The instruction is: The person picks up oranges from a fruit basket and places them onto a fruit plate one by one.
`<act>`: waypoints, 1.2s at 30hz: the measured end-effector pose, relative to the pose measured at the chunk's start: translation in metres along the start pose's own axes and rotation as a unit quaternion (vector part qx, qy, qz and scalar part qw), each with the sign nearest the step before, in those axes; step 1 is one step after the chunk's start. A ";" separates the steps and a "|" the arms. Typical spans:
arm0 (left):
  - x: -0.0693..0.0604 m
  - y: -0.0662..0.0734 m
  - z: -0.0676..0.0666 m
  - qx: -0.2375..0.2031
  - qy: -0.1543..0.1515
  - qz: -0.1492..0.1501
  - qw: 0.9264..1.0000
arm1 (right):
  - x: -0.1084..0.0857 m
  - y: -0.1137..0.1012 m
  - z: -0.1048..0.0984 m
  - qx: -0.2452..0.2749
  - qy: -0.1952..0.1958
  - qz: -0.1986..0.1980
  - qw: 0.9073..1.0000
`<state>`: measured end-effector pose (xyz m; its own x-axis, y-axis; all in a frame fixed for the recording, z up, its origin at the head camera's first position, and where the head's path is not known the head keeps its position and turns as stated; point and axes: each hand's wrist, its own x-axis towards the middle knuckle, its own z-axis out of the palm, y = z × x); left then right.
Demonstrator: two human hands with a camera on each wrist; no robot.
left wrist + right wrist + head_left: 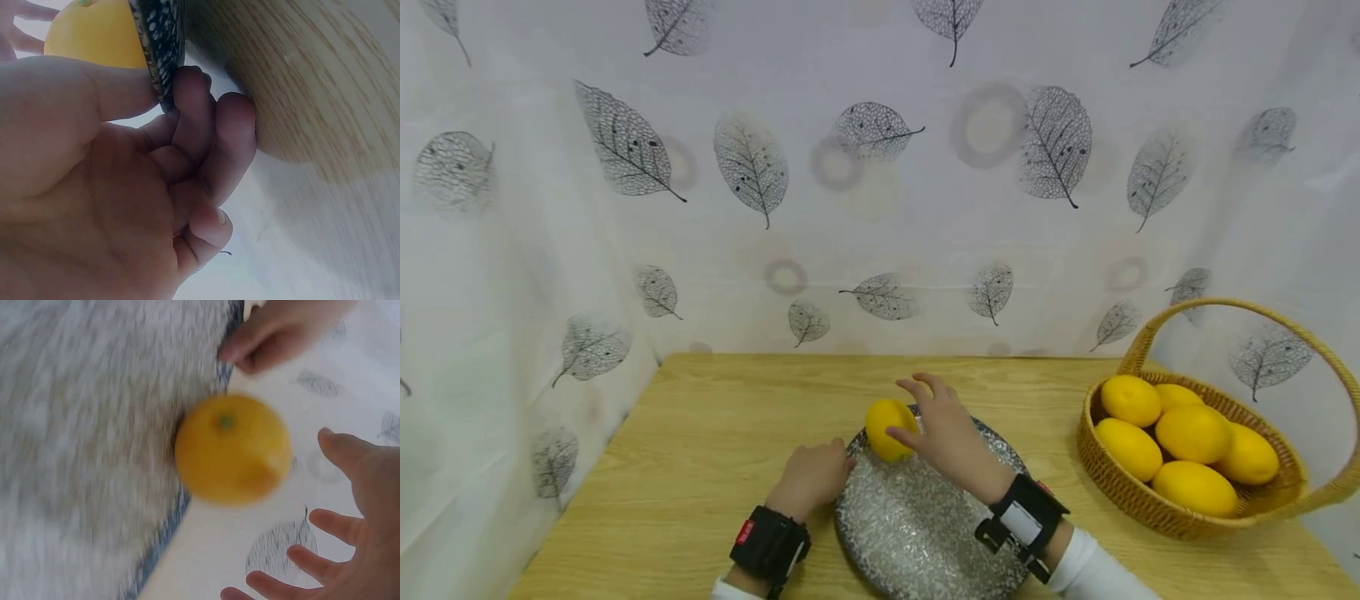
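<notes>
A yellow fruit [883,417] is located at the far-left rim of a speckled grey plate [917,525]. Near the fruit, the plate's left edge is pinched by the left hand [811,477] between the thumb and bent fingers [194,106]; whether the plate is fully supported by the wooden counter [737,417] cannot be told. The right hand [958,437] is held over the plate with its fingers spread. The fruit is placed to the left of the right thumb, nothing yet being grasped; a gap is shown in the right wrist view. The right hand is judged the nearer. No clear long axis is presented by the roundish fruit.
</notes>
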<state>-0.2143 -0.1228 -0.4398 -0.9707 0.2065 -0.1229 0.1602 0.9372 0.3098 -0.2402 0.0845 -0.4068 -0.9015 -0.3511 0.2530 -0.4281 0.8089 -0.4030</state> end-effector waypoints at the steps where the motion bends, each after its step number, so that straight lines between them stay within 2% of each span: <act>1: 0.000 0.001 0.000 0.000 0.002 0.002 1.000 | 0.000 0.005 -0.007 -0.005 -0.004 0.008 1.000; 6: 0.001 0.001 0.001 0.003 0.002 0.003 1.000 | -0.003 0.044 -0.050 -0.031 0.010 0.030 0.999; 9: 0.001 0.000 0.002 0.003 -0.004 0.002 1.000 | -0.010 0.071 -0.081 -0.052 0.010 0.069 0.996; 13: 0.002 -0.003 0.004 0.003 -0.002 0.004 1.000 | -0.023 0.112 -0.119 -0.079 -0.011 0.124 0.989; 17: 0.003 -0.004 0.004 0.002 0.006 0.008 1.000 | -0.043 0.154 -0.143 -0.112 -0.016 0.154 0.982; 21: 0.002 -0.002 0.003 -0.001 0.005 0.012 1.000 | -0.071 0.189 -0.157 -0.135 -0.012 0.196 0.971; 26: 0.000 0.000 0.003 -0.001 -0.001 0.013 1.000 | -0.096 0.216 -0.164 -0.163 -0.020 0.230 0.959; 32: 0.000 0.001 0.002 -0.007 -0.001 0.011 1.000 | -0.105 0.231 -0.163 -0.158 -0.072 0.260 0.950; 36: 0.000 0.001 0.001 -0.007 0.003 0.008 1.000 | -0.104 0.233 -0.164 -0.151 -0.094 0.264 0.948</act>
<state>-0.2140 -0.1221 -0.4402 -0.9691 0.2197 -0.1118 0.1734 0.9299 0.3243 -0.2364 0.3871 -0.3827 -0.9925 0.0866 -0.0859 0.0990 0.9833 -0.1527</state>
